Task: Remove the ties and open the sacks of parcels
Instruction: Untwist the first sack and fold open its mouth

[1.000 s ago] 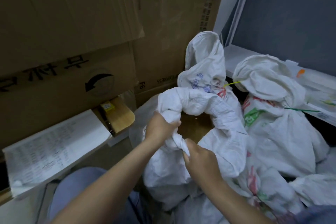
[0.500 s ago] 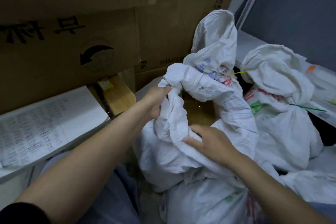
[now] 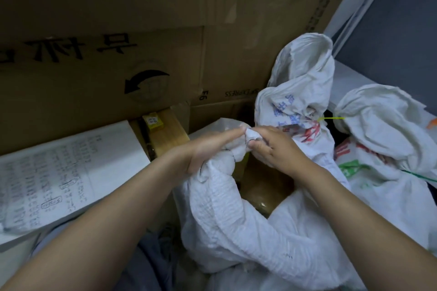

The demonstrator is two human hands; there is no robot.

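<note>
A white woven sack (image 3: 236, 215) lies open in front of me, a brown parcel (image 3: 262, 186) showing in its mouth. My left hand (image 3: 208, 149) and my right hand (image 3: 272, 149) meet at the far rim of the sack, both pinching a bunched fold of its cloth. Behind it stands a second white sack (image 3: 300, 92) closed with a yellow tie (image 3: 331, 118). To the right a third white sack (image 3: 383, 139) is closed with a green tie (image 3: 418, 176).
Big cardboard boxes (image 3: 118, 54) wall off the back and left. A printed sheet (image 3: 54, 177) lies on a ledge at left, beside a wooden block (image 3: 169, 132) with a small yellow box (image 3: 153, 121). A grey panel (image 3: 397, 30) stands at the right.
My right hand has moved up from the near side of the sack to its far rim, meeting the left hand there. The sack's mouth is wider and the parcel shows more.
</note>
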